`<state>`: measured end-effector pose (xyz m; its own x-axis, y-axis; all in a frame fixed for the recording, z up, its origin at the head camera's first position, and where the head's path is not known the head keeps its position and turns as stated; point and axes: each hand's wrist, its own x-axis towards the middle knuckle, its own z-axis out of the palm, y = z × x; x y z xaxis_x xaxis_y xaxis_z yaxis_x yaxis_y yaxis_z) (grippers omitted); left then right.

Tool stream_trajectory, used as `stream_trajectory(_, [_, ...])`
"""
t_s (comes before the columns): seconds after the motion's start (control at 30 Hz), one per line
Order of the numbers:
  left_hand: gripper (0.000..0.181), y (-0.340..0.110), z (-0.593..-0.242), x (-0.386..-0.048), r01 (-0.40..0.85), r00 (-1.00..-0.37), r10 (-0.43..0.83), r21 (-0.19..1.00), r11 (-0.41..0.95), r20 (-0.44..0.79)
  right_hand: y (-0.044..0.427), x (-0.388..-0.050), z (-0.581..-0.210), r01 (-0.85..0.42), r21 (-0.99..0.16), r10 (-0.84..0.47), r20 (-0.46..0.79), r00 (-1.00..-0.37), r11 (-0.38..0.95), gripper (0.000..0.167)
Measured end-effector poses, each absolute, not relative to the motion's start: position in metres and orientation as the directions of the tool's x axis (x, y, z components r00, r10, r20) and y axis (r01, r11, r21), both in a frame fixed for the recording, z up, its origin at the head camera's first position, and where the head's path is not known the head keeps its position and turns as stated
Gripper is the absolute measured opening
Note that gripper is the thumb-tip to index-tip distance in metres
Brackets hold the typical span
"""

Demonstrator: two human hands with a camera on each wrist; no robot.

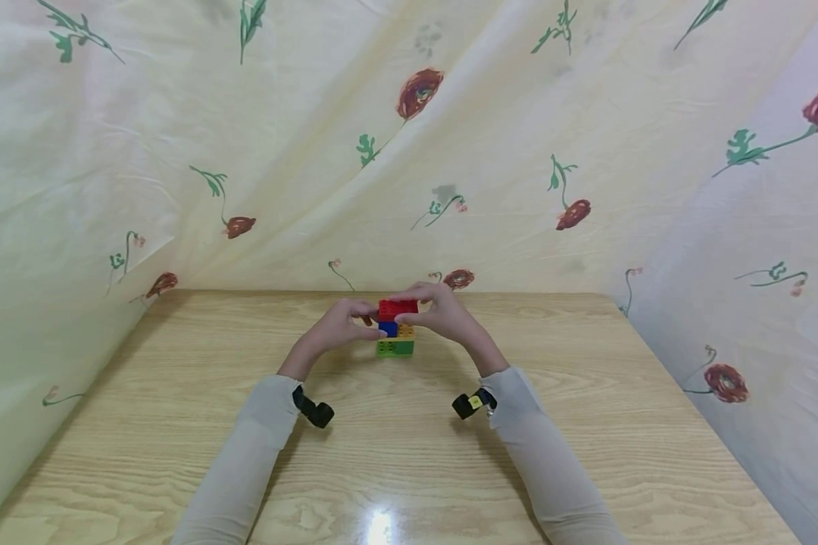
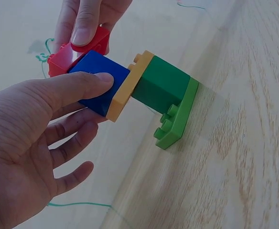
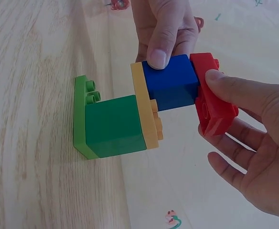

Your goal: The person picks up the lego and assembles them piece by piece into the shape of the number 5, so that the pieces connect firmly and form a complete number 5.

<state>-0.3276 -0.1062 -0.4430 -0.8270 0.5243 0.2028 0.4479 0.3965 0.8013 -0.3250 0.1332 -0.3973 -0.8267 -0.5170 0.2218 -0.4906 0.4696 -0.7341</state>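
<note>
A small tower of toy building bricks stands on the table. At its foot is a light green plate (image 3: 80,119), with a dark green block (image 3: 113,126) on one end and bare studs on the other. Above lies a yellow-orange plate (image 3: 142,90), then a blue block (image 3: 173,88) on one part of it. My left hand (image 1: 334,327) pinches the blue block, thumb on its near face. My right hand (image 1: 446,314) holds a red brick (image 3: 218,107) between thumb and fingers at the blue block's top. The red brick looks slightly askew; whether it is seated is unclear.
The wood-grain table (image 1: 395,424) extends around the tower, its far edge just behind. A flower-printed cloth (image 1: 313,189) hangs at the back and both sides. Each wrist carries a black strapped device, the left (image 1: 316,411) and the right (image 1: 469,405).
</note>
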Motion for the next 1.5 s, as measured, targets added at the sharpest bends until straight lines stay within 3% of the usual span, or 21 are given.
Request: stream_trajectory(1.5, [0.035,-0.1058,-0.4416,-0.3275,0.458,-0.822,0.532,0.792,0.404,0.204,0.1304,-0.3208,-0.3949,-0.482,-0.731,-0.516,0.208,-0.831,0.483,0.038])
